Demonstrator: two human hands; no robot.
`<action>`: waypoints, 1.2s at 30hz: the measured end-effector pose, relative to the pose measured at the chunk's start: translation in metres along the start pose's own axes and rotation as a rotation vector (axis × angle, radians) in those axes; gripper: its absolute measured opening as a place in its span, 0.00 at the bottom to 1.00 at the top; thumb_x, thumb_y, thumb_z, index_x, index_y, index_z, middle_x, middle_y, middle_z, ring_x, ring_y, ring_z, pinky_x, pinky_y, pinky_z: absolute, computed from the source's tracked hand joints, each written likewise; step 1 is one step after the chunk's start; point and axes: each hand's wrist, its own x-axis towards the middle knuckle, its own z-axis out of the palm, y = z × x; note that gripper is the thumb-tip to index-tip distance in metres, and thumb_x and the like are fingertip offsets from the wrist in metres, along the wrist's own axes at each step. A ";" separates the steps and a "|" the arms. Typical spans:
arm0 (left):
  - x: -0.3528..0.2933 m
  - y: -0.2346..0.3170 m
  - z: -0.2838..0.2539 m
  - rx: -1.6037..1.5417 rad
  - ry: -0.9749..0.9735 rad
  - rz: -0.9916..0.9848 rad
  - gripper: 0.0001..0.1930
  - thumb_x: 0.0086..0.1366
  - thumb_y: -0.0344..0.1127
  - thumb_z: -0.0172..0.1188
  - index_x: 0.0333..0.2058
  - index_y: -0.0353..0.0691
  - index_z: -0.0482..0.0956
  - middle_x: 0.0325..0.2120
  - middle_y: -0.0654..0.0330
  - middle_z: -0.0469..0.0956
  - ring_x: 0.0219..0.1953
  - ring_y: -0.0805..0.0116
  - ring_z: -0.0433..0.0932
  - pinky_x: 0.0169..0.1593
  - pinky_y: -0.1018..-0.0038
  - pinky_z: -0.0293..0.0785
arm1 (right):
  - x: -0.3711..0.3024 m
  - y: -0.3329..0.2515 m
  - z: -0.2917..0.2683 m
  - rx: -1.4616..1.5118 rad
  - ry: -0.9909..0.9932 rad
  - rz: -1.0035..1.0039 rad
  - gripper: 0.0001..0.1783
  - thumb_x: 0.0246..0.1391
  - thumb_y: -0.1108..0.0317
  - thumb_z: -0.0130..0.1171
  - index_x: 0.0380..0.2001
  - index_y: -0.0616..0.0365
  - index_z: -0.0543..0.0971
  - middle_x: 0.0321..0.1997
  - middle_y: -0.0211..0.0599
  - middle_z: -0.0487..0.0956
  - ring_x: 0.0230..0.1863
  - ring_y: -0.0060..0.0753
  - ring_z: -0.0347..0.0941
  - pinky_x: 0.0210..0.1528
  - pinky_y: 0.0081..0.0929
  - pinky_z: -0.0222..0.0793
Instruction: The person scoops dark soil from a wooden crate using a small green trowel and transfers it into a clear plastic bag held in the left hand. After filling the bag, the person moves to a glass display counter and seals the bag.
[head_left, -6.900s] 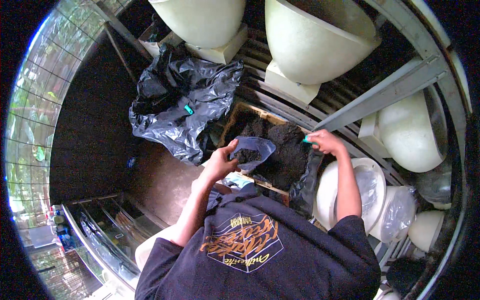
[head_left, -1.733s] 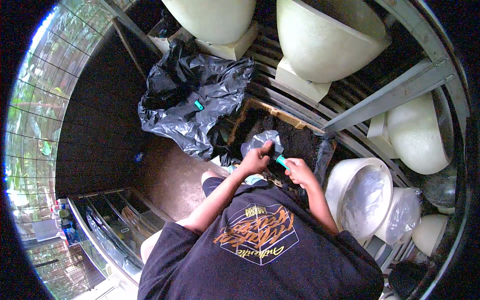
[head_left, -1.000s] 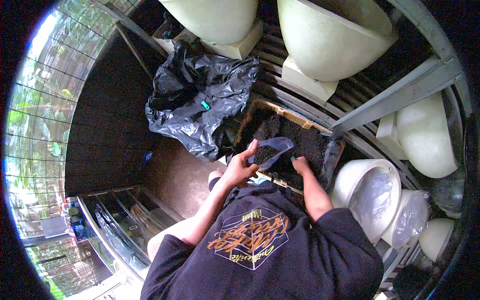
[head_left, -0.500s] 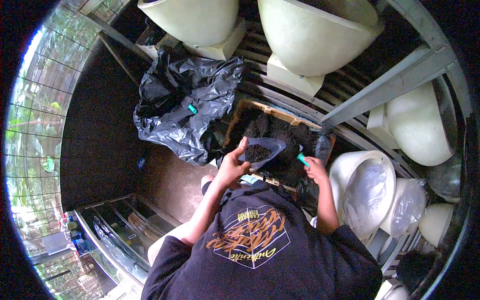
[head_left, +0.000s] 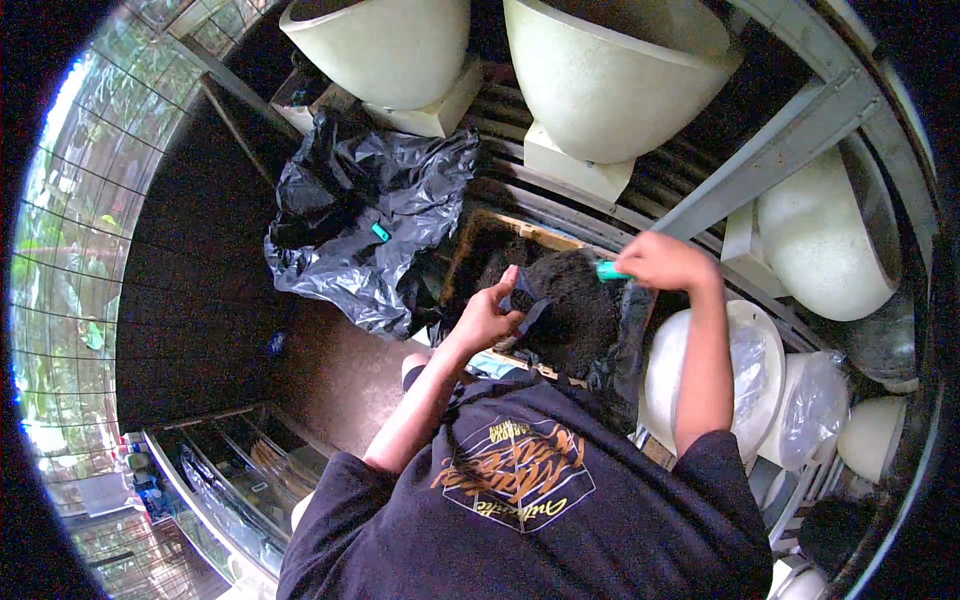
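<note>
My left hand (head_left: 488,318) grips the edge of a small translucent plastic bag (head_left: 534,312), its thumb pointing up. Dark soil shows in the bag's mouth. My right hand (head_left: 668,262) is closed round the green handle of a hand trowel (head_left: 608,270); its blade is blurred and hard to make out over the soil. Under both hands is a yellowish crate (head_left: 548,237) holding a heap of dark soil (head_left: 575,310). A small green handle (head_left: 380,232) lies on a crumpled black plastic sheet (head_left: 340,265) left of the crate.
Large cream toilet-like bowls (head_left: 610,80) stand along the back and right, some with clear plastic (head_left: 815,410). A metal frame post (head_left: 750,150) slants behind my right hand. At lower left is a glass-topped case (head_left: 225,470), near a wire mesh wall (head_left: 75,260).
My right hand has risen up and to the right with the trowel. The bag in my left hand has tipped, so less of its soil shows.
</note>
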 end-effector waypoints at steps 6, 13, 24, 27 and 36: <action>-0.003 0.008 -0.005 -0.077 0.012 -0.057 0.39 0.52 0.20 0.55 0.63 0.29 0.52 0.67 0.56 0.50 0.65 0.72 0.54 0.56 0.78 0.67 | 0.077 -0.062 0.068 -0.501 0.147 -0.007 0.20 0.43 0.57 0.54 0.22 0.66 0.81 0.27 0.56 0.79 0.32 0.55 0.77 0.38 0.45 0.72; -0.029 -0.010 -0.023 -0.320 0.114 -0.119 0.40 0.52 0.14 0.53 0.64 0.29 0.50 0.67 0.57 0.50 0.66 0.71 0.52 0.61 0.77 0.60 | 0.001 -0.063 0.044 -0.125 0.408 0.012 0.15 0.48 0.59 0.56 0.30 0.60 0.81 0.30 0.52 0.79 0.34 0.54 0.77 0.39 0.43 0.72; -0.044 -0.012 -0.029 -0.150 0.087 -0.065 0.38 0.51 0.15 0.53 0.63 0.28 0.53 0.67 0.55 0.51 0.68 0.71 0.49 0.66 0.77 0.47 | 0.049 0.114 0.198 -0.119 0.362 0.601 0.29 0.56 0.50 0.56 0.53 0.62 0.71 0.49 0.52 0.77 0.51 0.48 0.73 0.56 0.37 0.66; -0.047 -0.013 -0.032 -0.127 0.079 -0.075 0.38 0.50 0.17 0.53 0.63 0.31 0.55 0.66 0.54 0.52 0.67 0.71 0.51 0.65 0.77 0.51 | 0.064 0.069 0.175 0.242 0.632 0.150 0.37 0.51 0.46 0.60 0.55 0.63 0.69 0.59 0.52 0.69 0.61 0.48 0.64 0.64 0.38 0.55; -0.050 -0.004 -0.043 -0.007 0.033 -0.006 0.36 0.48 0.19 0.53 0.61 0.38 0.62 0.63 0.52 0.60 0.63 0.67 0.61 0.59 0.76 0.63 | 0.135 -0.045 0.133 -0.108 0.396 -0.372 0.11 0.46 0.60 0.64 0.27 0.56 0.79 0.25 0.40 0.79 0.31 0.44 0.77 0.36 0.39 0.68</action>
